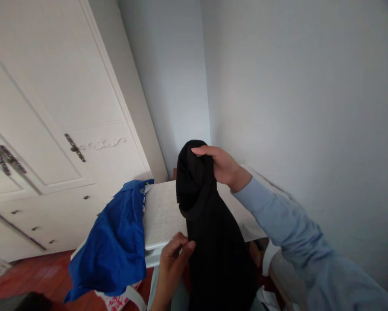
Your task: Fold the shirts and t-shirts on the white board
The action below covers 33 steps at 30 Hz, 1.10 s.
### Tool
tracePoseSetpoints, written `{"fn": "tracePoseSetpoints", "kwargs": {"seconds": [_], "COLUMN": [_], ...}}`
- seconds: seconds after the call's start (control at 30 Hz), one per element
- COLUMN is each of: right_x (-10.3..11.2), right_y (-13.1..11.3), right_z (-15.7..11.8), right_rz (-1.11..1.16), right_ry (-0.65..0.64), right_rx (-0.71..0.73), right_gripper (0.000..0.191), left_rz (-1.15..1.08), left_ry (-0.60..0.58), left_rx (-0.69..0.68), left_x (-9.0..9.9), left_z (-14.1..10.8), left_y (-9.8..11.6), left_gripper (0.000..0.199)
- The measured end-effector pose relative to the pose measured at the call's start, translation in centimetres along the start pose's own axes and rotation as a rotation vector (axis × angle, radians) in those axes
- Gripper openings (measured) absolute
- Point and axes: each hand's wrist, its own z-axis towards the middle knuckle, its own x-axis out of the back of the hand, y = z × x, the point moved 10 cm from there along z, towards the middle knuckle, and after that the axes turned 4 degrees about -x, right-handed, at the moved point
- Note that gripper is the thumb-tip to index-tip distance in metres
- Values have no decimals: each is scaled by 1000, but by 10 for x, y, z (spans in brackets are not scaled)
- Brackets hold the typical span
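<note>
A black garment (218, 242) hangs down in front of me, its upper end rolled around a dark opening. Near the top, my right hand (224, 167) grips it, thumb on the outer face and the other fingers out of sight behind or inside the cloth. Lower down, my left hand (173, 264) has its thumb and forefinger pinched at the garment's left edge. What kind of clothing it is, I cannot tell. To the left, a blue garment (116, 242) with some white marks drapes over the table's corner, touched by neither hand.
Behind the black cloth stands a table with a white cover (163, 214). A white wardrobe (51, 108) with dark handles fills the left side. Grey-blue walls (294, 86) meet in the corner ahead. Below left, a reddish wooden floor (41, 276) shows.
</note>
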Motion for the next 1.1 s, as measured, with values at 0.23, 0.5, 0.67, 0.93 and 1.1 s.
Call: {"fn": "tracePoseSetpoints", "kwargs": {"seconds": [0.23, 0.5, 0.67, 0.93, 1.1], "right_x": [-14, -48, 18, 115, 151], "right_y": [-62, -110, -122, -92, -58], "right_z": [7, -1, 8, 11, 21], "right_rz": [-40, -195, -396, -597, -791], "right_ry": [-43, -56, 80, 294, 419], "right_rx": [121, 282, 236, 181, 194], "right_gripper": [11, 17, 24, 34, 29], "left_rz": [-316, 85, 185, 823, 1257], "left_ry": [200, 115, 478, 486, 335], "left_rx": [-41, 69, -55, -355, -337], "left_x": [44, 37, 118, 145, 116], "left_z": [20, 59, 59, 86, 112], "left_y": [39, 46, 112, 258, 284], "left_gripper": [29, 40, 41, 32, 37]}}
